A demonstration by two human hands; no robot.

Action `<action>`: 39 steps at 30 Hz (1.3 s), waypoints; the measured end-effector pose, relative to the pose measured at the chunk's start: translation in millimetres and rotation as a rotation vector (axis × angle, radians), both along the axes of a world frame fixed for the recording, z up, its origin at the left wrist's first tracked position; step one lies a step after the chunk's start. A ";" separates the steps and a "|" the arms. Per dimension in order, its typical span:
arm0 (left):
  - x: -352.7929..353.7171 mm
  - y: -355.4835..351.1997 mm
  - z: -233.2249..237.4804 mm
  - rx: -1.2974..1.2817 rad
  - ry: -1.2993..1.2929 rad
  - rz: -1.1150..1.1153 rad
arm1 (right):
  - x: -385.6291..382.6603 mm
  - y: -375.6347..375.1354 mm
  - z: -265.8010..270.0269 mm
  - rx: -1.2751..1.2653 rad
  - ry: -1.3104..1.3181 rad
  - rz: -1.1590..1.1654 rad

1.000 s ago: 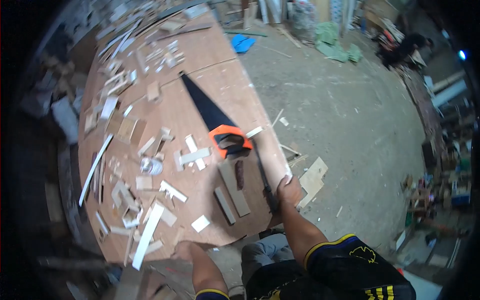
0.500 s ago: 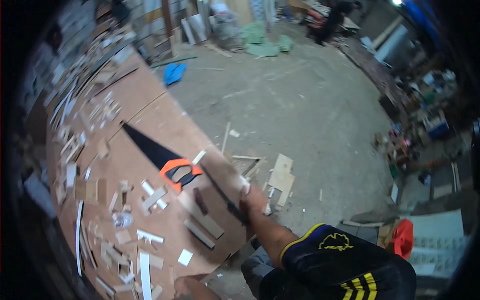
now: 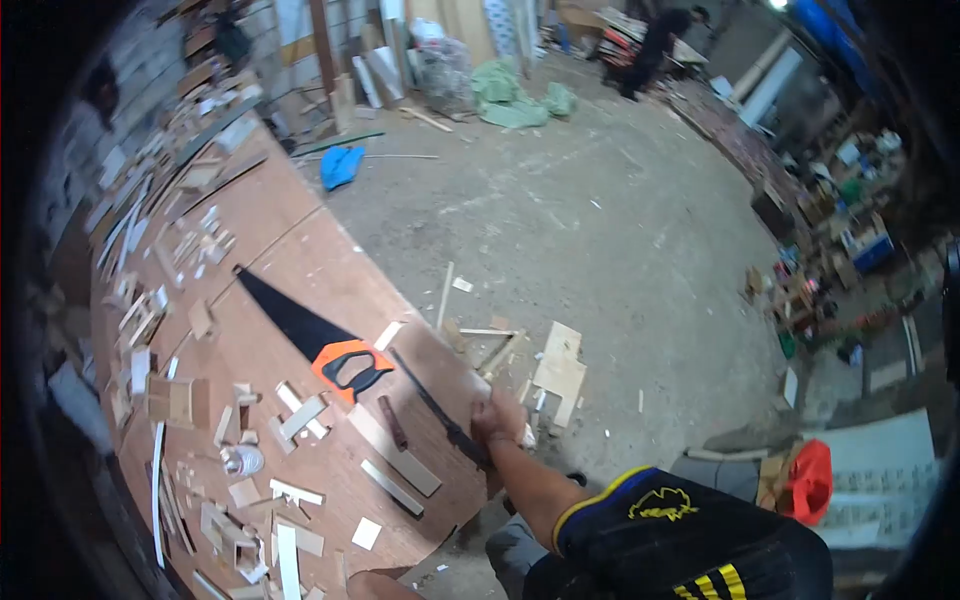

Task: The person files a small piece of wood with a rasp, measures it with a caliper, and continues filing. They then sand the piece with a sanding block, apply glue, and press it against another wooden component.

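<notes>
My right hand (image 3: pixel 499 416) is at the near right edge of the plywood table (image 3: pixel 300 330), its fingers curled. Whatever they hold, if anything, is hidden. Just left of it lies a long thin dark tool (image 3: pixel 432 405), like a file. Of my left arm, only a patch of skin (image 3: pixel 378 586) shows at the bottom edge; its fingers are out of sight. A handsaw (image 3: pixel 345 370) with an orange and black handle lies flat on the table. Between it and the file-like tool are a brown handle-like piece (image 3: pixel 393 422) and flat wood strips (image 3: pixel 410 470).
Wood offcuts (image 3: pixel 300 415) and a clear plastic cup-like container (image 3: pixel 242 460) litter the table's left side. Plywood scraps (image 3: pixel 560 365) and a blue bag (image 3: pixel 341 167) lie on the floor. A person in dark clothes (image 3: pixel 655 50) bends at the far back.
My view has tilted up slightly, bringing more of the back wall into sight. My right hand remains at the table edge, fingers curled. Less of my left arm shows. The saw stays put.
</notes>
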State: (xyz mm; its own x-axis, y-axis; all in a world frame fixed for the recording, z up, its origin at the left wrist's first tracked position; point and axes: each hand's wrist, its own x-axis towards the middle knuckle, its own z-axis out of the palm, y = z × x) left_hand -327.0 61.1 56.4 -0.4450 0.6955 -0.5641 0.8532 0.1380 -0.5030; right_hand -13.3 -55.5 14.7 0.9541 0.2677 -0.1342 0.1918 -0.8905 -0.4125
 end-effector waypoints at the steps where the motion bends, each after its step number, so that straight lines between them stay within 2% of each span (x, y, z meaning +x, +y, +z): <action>1: -11.1 -5.9 3.0 -0.018 0.008 0.031 | -2.2 0.8 0.1 -0.027 0.023 -0.070; 3: -35.1 -25.3 11.7 -0.053 0.023 0.126 | -4.6 3.9 8.9 -0.069 0.034 -0.100; 5: -41.6 -16.6 5.3 0.068 0.097 0.253 | -3.9 3.4 4.4 -0.092 0.011 -0.095; 6: -101.1 -52.9 -113.4 0.064 0.115 0.312 | -5.3 5.0 2.2 -0.105 -0.001 -0.118; 7: -128.2 -24.7 -136.9 0.751 0.127 0.606 | -6.0 7.0 2.0 -0.111 0.013 -0.064; 8: -122.1 -60.3 -167.9 0.747 0.164 0.647 | -5.1 7.9 1.6 -0.120 -0.022 -0.076; 9: -103.2 -26.2 -118.4 1.115 -0.161 1.089 | -7.5 6.3 2.1 -0.131 -0.055 -0.094; 11: -89.5 -31.4 -98.9 1.015 -0.115 0.858 | -13.6 6.4 14.1 -0.127 -0.040 -0.070; 12: -83.0 -28.2 -88.7 1.026 -0.086 0.895 | -13.8 11.1 18.0 -0.111 -0.040 -0.086; 14: -73.5 -20.2 -71.1 1.260 -0.196 1.187 | -14.3 9.2 7.8 -0.121 -0.093 -0.055; 15: -72.8 -17.1 -72.9 1.274 -0.169 1.220 | -13.6 10.2 4.2 -0.133 -0.148 -0.073; 17: -76.8 -20.3 -86.1 1.300 -0.090 1.157 | -15.7 10.0 5.7 -0.114 -0.157 -0.041; 21: -71.7 -17.9 -80.8 1.283 -0.020 1.161 | -14.8 9.5 4.2 -0.118 -0.163 -0.024; 24: -69.7 -17.4 -77.6 1.326 0.073 1.071 | -20.5 11.0 10.9 -0.091 -0.126 -0.019; 26: -71.4 -19.0 -77.3 1.246 -0.048 1.137 | -19.2 10.3 10.4 -0.126 -0.116 -0.045; 27: -72.5 -19.8 -78.8 1.246 -0.031 1.148 | -19.3 10.7 11.6 -0.129 -0.103 -0.040; 30: -71.4 -21.1 -85.8 1.356 0.015 1.034 | -21.9 11.4 16.9 -0.145 -0.092 -0.042; 31: -61.2 -15.2 -55.9 1.265 0.006 1.102 | -21.3 11.8 15.9 -0.155 -0.078 -0.051; 32: -59.9 -13.6 -52.6 1.262 0.018 1.107 | -20.6 11.2 15.2 -0.162 -0.075 -0.041; 34: -61.9 -12.7 -50.2 1.196 -0.087 1.243 | -22.3 12.3 16.1 -0.150 -0.077 -0.048; 39: -67.5 -13.1 -57.6 1.203 -0.116 1.226 | -21.1 10.7 10.4 -0.116 -0.093 -0.026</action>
